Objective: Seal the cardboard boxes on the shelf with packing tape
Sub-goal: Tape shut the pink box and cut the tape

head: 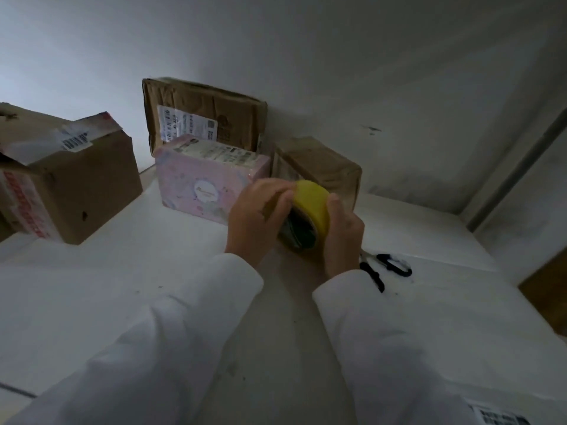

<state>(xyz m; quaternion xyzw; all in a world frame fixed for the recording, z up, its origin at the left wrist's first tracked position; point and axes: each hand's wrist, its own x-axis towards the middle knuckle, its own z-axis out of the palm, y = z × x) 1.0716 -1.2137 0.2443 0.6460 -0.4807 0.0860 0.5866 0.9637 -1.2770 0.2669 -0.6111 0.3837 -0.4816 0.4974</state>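
**Tape roll held just short of the boxes**

Right hand (340, 237) cups the yellow tape roll (310, 210) from the side; left hand (257, 219) pinches at its rim, probably seeking the end; the pink box (208, 182) stands on the shelf (122, 271) just beyond the left hand.

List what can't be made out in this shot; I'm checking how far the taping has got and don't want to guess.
- Head view: the tape roll is partly covered by the left hand and right hand; its loose end cannot be seen.
- The scissors: blades hidden behind the right hand.
- The large brown box: cut off by the left edge.
- The box labels: print too small and blurred to read.
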